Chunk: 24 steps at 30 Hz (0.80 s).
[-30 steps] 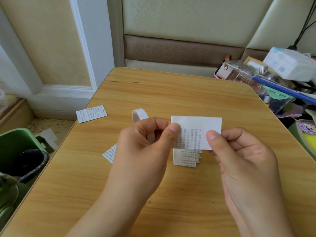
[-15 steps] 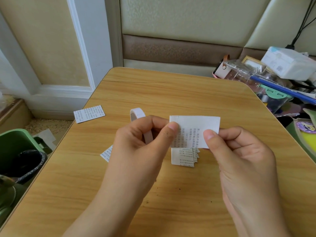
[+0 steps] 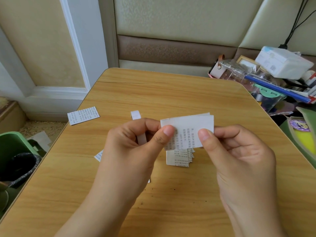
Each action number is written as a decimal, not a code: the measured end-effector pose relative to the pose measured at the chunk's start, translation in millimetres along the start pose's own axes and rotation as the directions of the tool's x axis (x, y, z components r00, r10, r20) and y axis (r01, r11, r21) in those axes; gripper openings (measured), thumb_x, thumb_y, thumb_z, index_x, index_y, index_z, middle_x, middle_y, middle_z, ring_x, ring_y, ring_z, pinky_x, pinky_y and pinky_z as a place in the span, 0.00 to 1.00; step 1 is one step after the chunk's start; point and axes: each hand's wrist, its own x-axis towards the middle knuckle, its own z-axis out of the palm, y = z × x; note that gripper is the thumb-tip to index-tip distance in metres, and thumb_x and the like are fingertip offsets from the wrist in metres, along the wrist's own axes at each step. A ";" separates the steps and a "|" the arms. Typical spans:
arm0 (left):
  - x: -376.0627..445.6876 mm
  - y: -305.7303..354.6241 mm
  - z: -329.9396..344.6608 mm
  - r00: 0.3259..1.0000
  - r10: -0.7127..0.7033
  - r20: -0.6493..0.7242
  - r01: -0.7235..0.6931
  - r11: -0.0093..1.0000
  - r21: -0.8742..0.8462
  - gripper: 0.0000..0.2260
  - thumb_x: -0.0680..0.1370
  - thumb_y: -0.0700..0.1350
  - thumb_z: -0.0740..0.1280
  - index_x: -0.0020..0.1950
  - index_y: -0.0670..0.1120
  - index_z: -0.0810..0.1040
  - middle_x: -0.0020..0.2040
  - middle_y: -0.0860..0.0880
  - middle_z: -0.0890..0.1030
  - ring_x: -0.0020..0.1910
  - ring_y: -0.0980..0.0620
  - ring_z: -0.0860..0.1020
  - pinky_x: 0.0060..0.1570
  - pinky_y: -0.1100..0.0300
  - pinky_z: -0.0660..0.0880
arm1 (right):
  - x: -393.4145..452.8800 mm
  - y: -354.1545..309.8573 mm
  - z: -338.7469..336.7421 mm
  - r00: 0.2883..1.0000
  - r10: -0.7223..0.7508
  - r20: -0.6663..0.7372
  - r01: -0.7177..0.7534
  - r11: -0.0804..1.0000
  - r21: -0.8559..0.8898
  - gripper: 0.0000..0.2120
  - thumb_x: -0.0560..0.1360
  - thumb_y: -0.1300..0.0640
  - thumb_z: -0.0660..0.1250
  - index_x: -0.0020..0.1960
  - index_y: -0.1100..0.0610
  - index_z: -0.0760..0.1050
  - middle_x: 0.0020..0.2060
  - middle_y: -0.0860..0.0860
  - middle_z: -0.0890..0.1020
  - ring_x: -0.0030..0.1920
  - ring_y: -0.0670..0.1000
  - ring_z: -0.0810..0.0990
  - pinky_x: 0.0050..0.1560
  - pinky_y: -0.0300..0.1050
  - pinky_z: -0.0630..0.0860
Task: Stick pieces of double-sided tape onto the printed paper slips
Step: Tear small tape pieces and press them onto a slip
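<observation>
Both hands meet above the middle of the table [image 3: 171, 93], sharing one printed paper slip [image 3: 188, 132]. Left hand [image 3: 135, 147] has its fingers curled, thumb and forefinger pinching the slip's left edge; a loop of white tape [image 3: 136, 117] runs through the same hand, its top sticking up behind the knuckles and a short stretch showing between the curled fingers. Right hand [image 3: 239, 151] pinches the slip's lower right part between thumb and forefinger, the other fingers folded loosely beneath. The slip is held off the table with its blank upper part facing the camera and columns of small print below; a second layer of paper shows along its top edge.

Directly beneath the held slip, a fanned stack of slips [image 3: 179, 158] lies on the wood, its stepped edges towards the right. Another slip [image 3: 98, 155] peeks out from under the left wrist. A single slip [image 3: 83, 115] lies printed side up, overhanging the table's left edge, well apart from the rest.

Off the table to the left, a green bin [image 3: 15, 151] lined with a black bag stands on the floor. To the right sits a crowded heap: a clear plastic container [image 3: 239, 69], a white box [image 3: 282, 62] and a blue rod [image 3: 277, 89] lying across them. A padded beige panel [image 3: 179, 17] rises behind.
</observation>
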 end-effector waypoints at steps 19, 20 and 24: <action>-0.3 -0.2 0.5 0.997 -0.070 0.045 0.069 0.997 0.031 0.10 0.64 0.55 0.71 0.34 0.49 0.82 0.26 0.42 0.69 0.27 0.48 0.65 0.21 0.64 0.64 | 1.8 -1.6 -2.7 1.000 -0.001 -0.008 0.000 0.999 -0.050 0.03 0.62 0.59 0.72 0.31 0.55 0.79 0.29 0.48 0.83 0.30 0.42 0.80 0.33 0.30 0.74; -0.2 -0.6 0.6 0.996 -0.077 0.045 0.075 0.997 0.032 0.10 0.64 0.55 0.70 0.35 0.49 0.82 0.27 0.42 0.71 0.27 0.48 0.65 0.22 0.62 0.64 | 1.9 -1.3 -3.1 1.000 0.002 -0.009 -0.003 0.999 -0.050 0.03 0.61 0.59 0.72 0.31 0.55 0.79 0.29 0.48 0.83 0.30 0.41 0.80 0.33 0.30 0.74; -0.7 0.3 0.1 0.995 -0.086 0.047 0.085 0.996 0.032 0.09 0.64 0.54 0.70 0.35 0.48 0.82 0.27 0.40 0.70 0.28 0.49 0.65 0.22 0.62 0.64 | 3.3 0.6 -4.7 0.999 0.036 0.004 -0.036 0.998 -0.052 0.04 0.61 0.58 0.75 0.33 0.52 0.81 0.29 0.49 0.83 0.31 0.43 0.80 0.34 0.31 0.74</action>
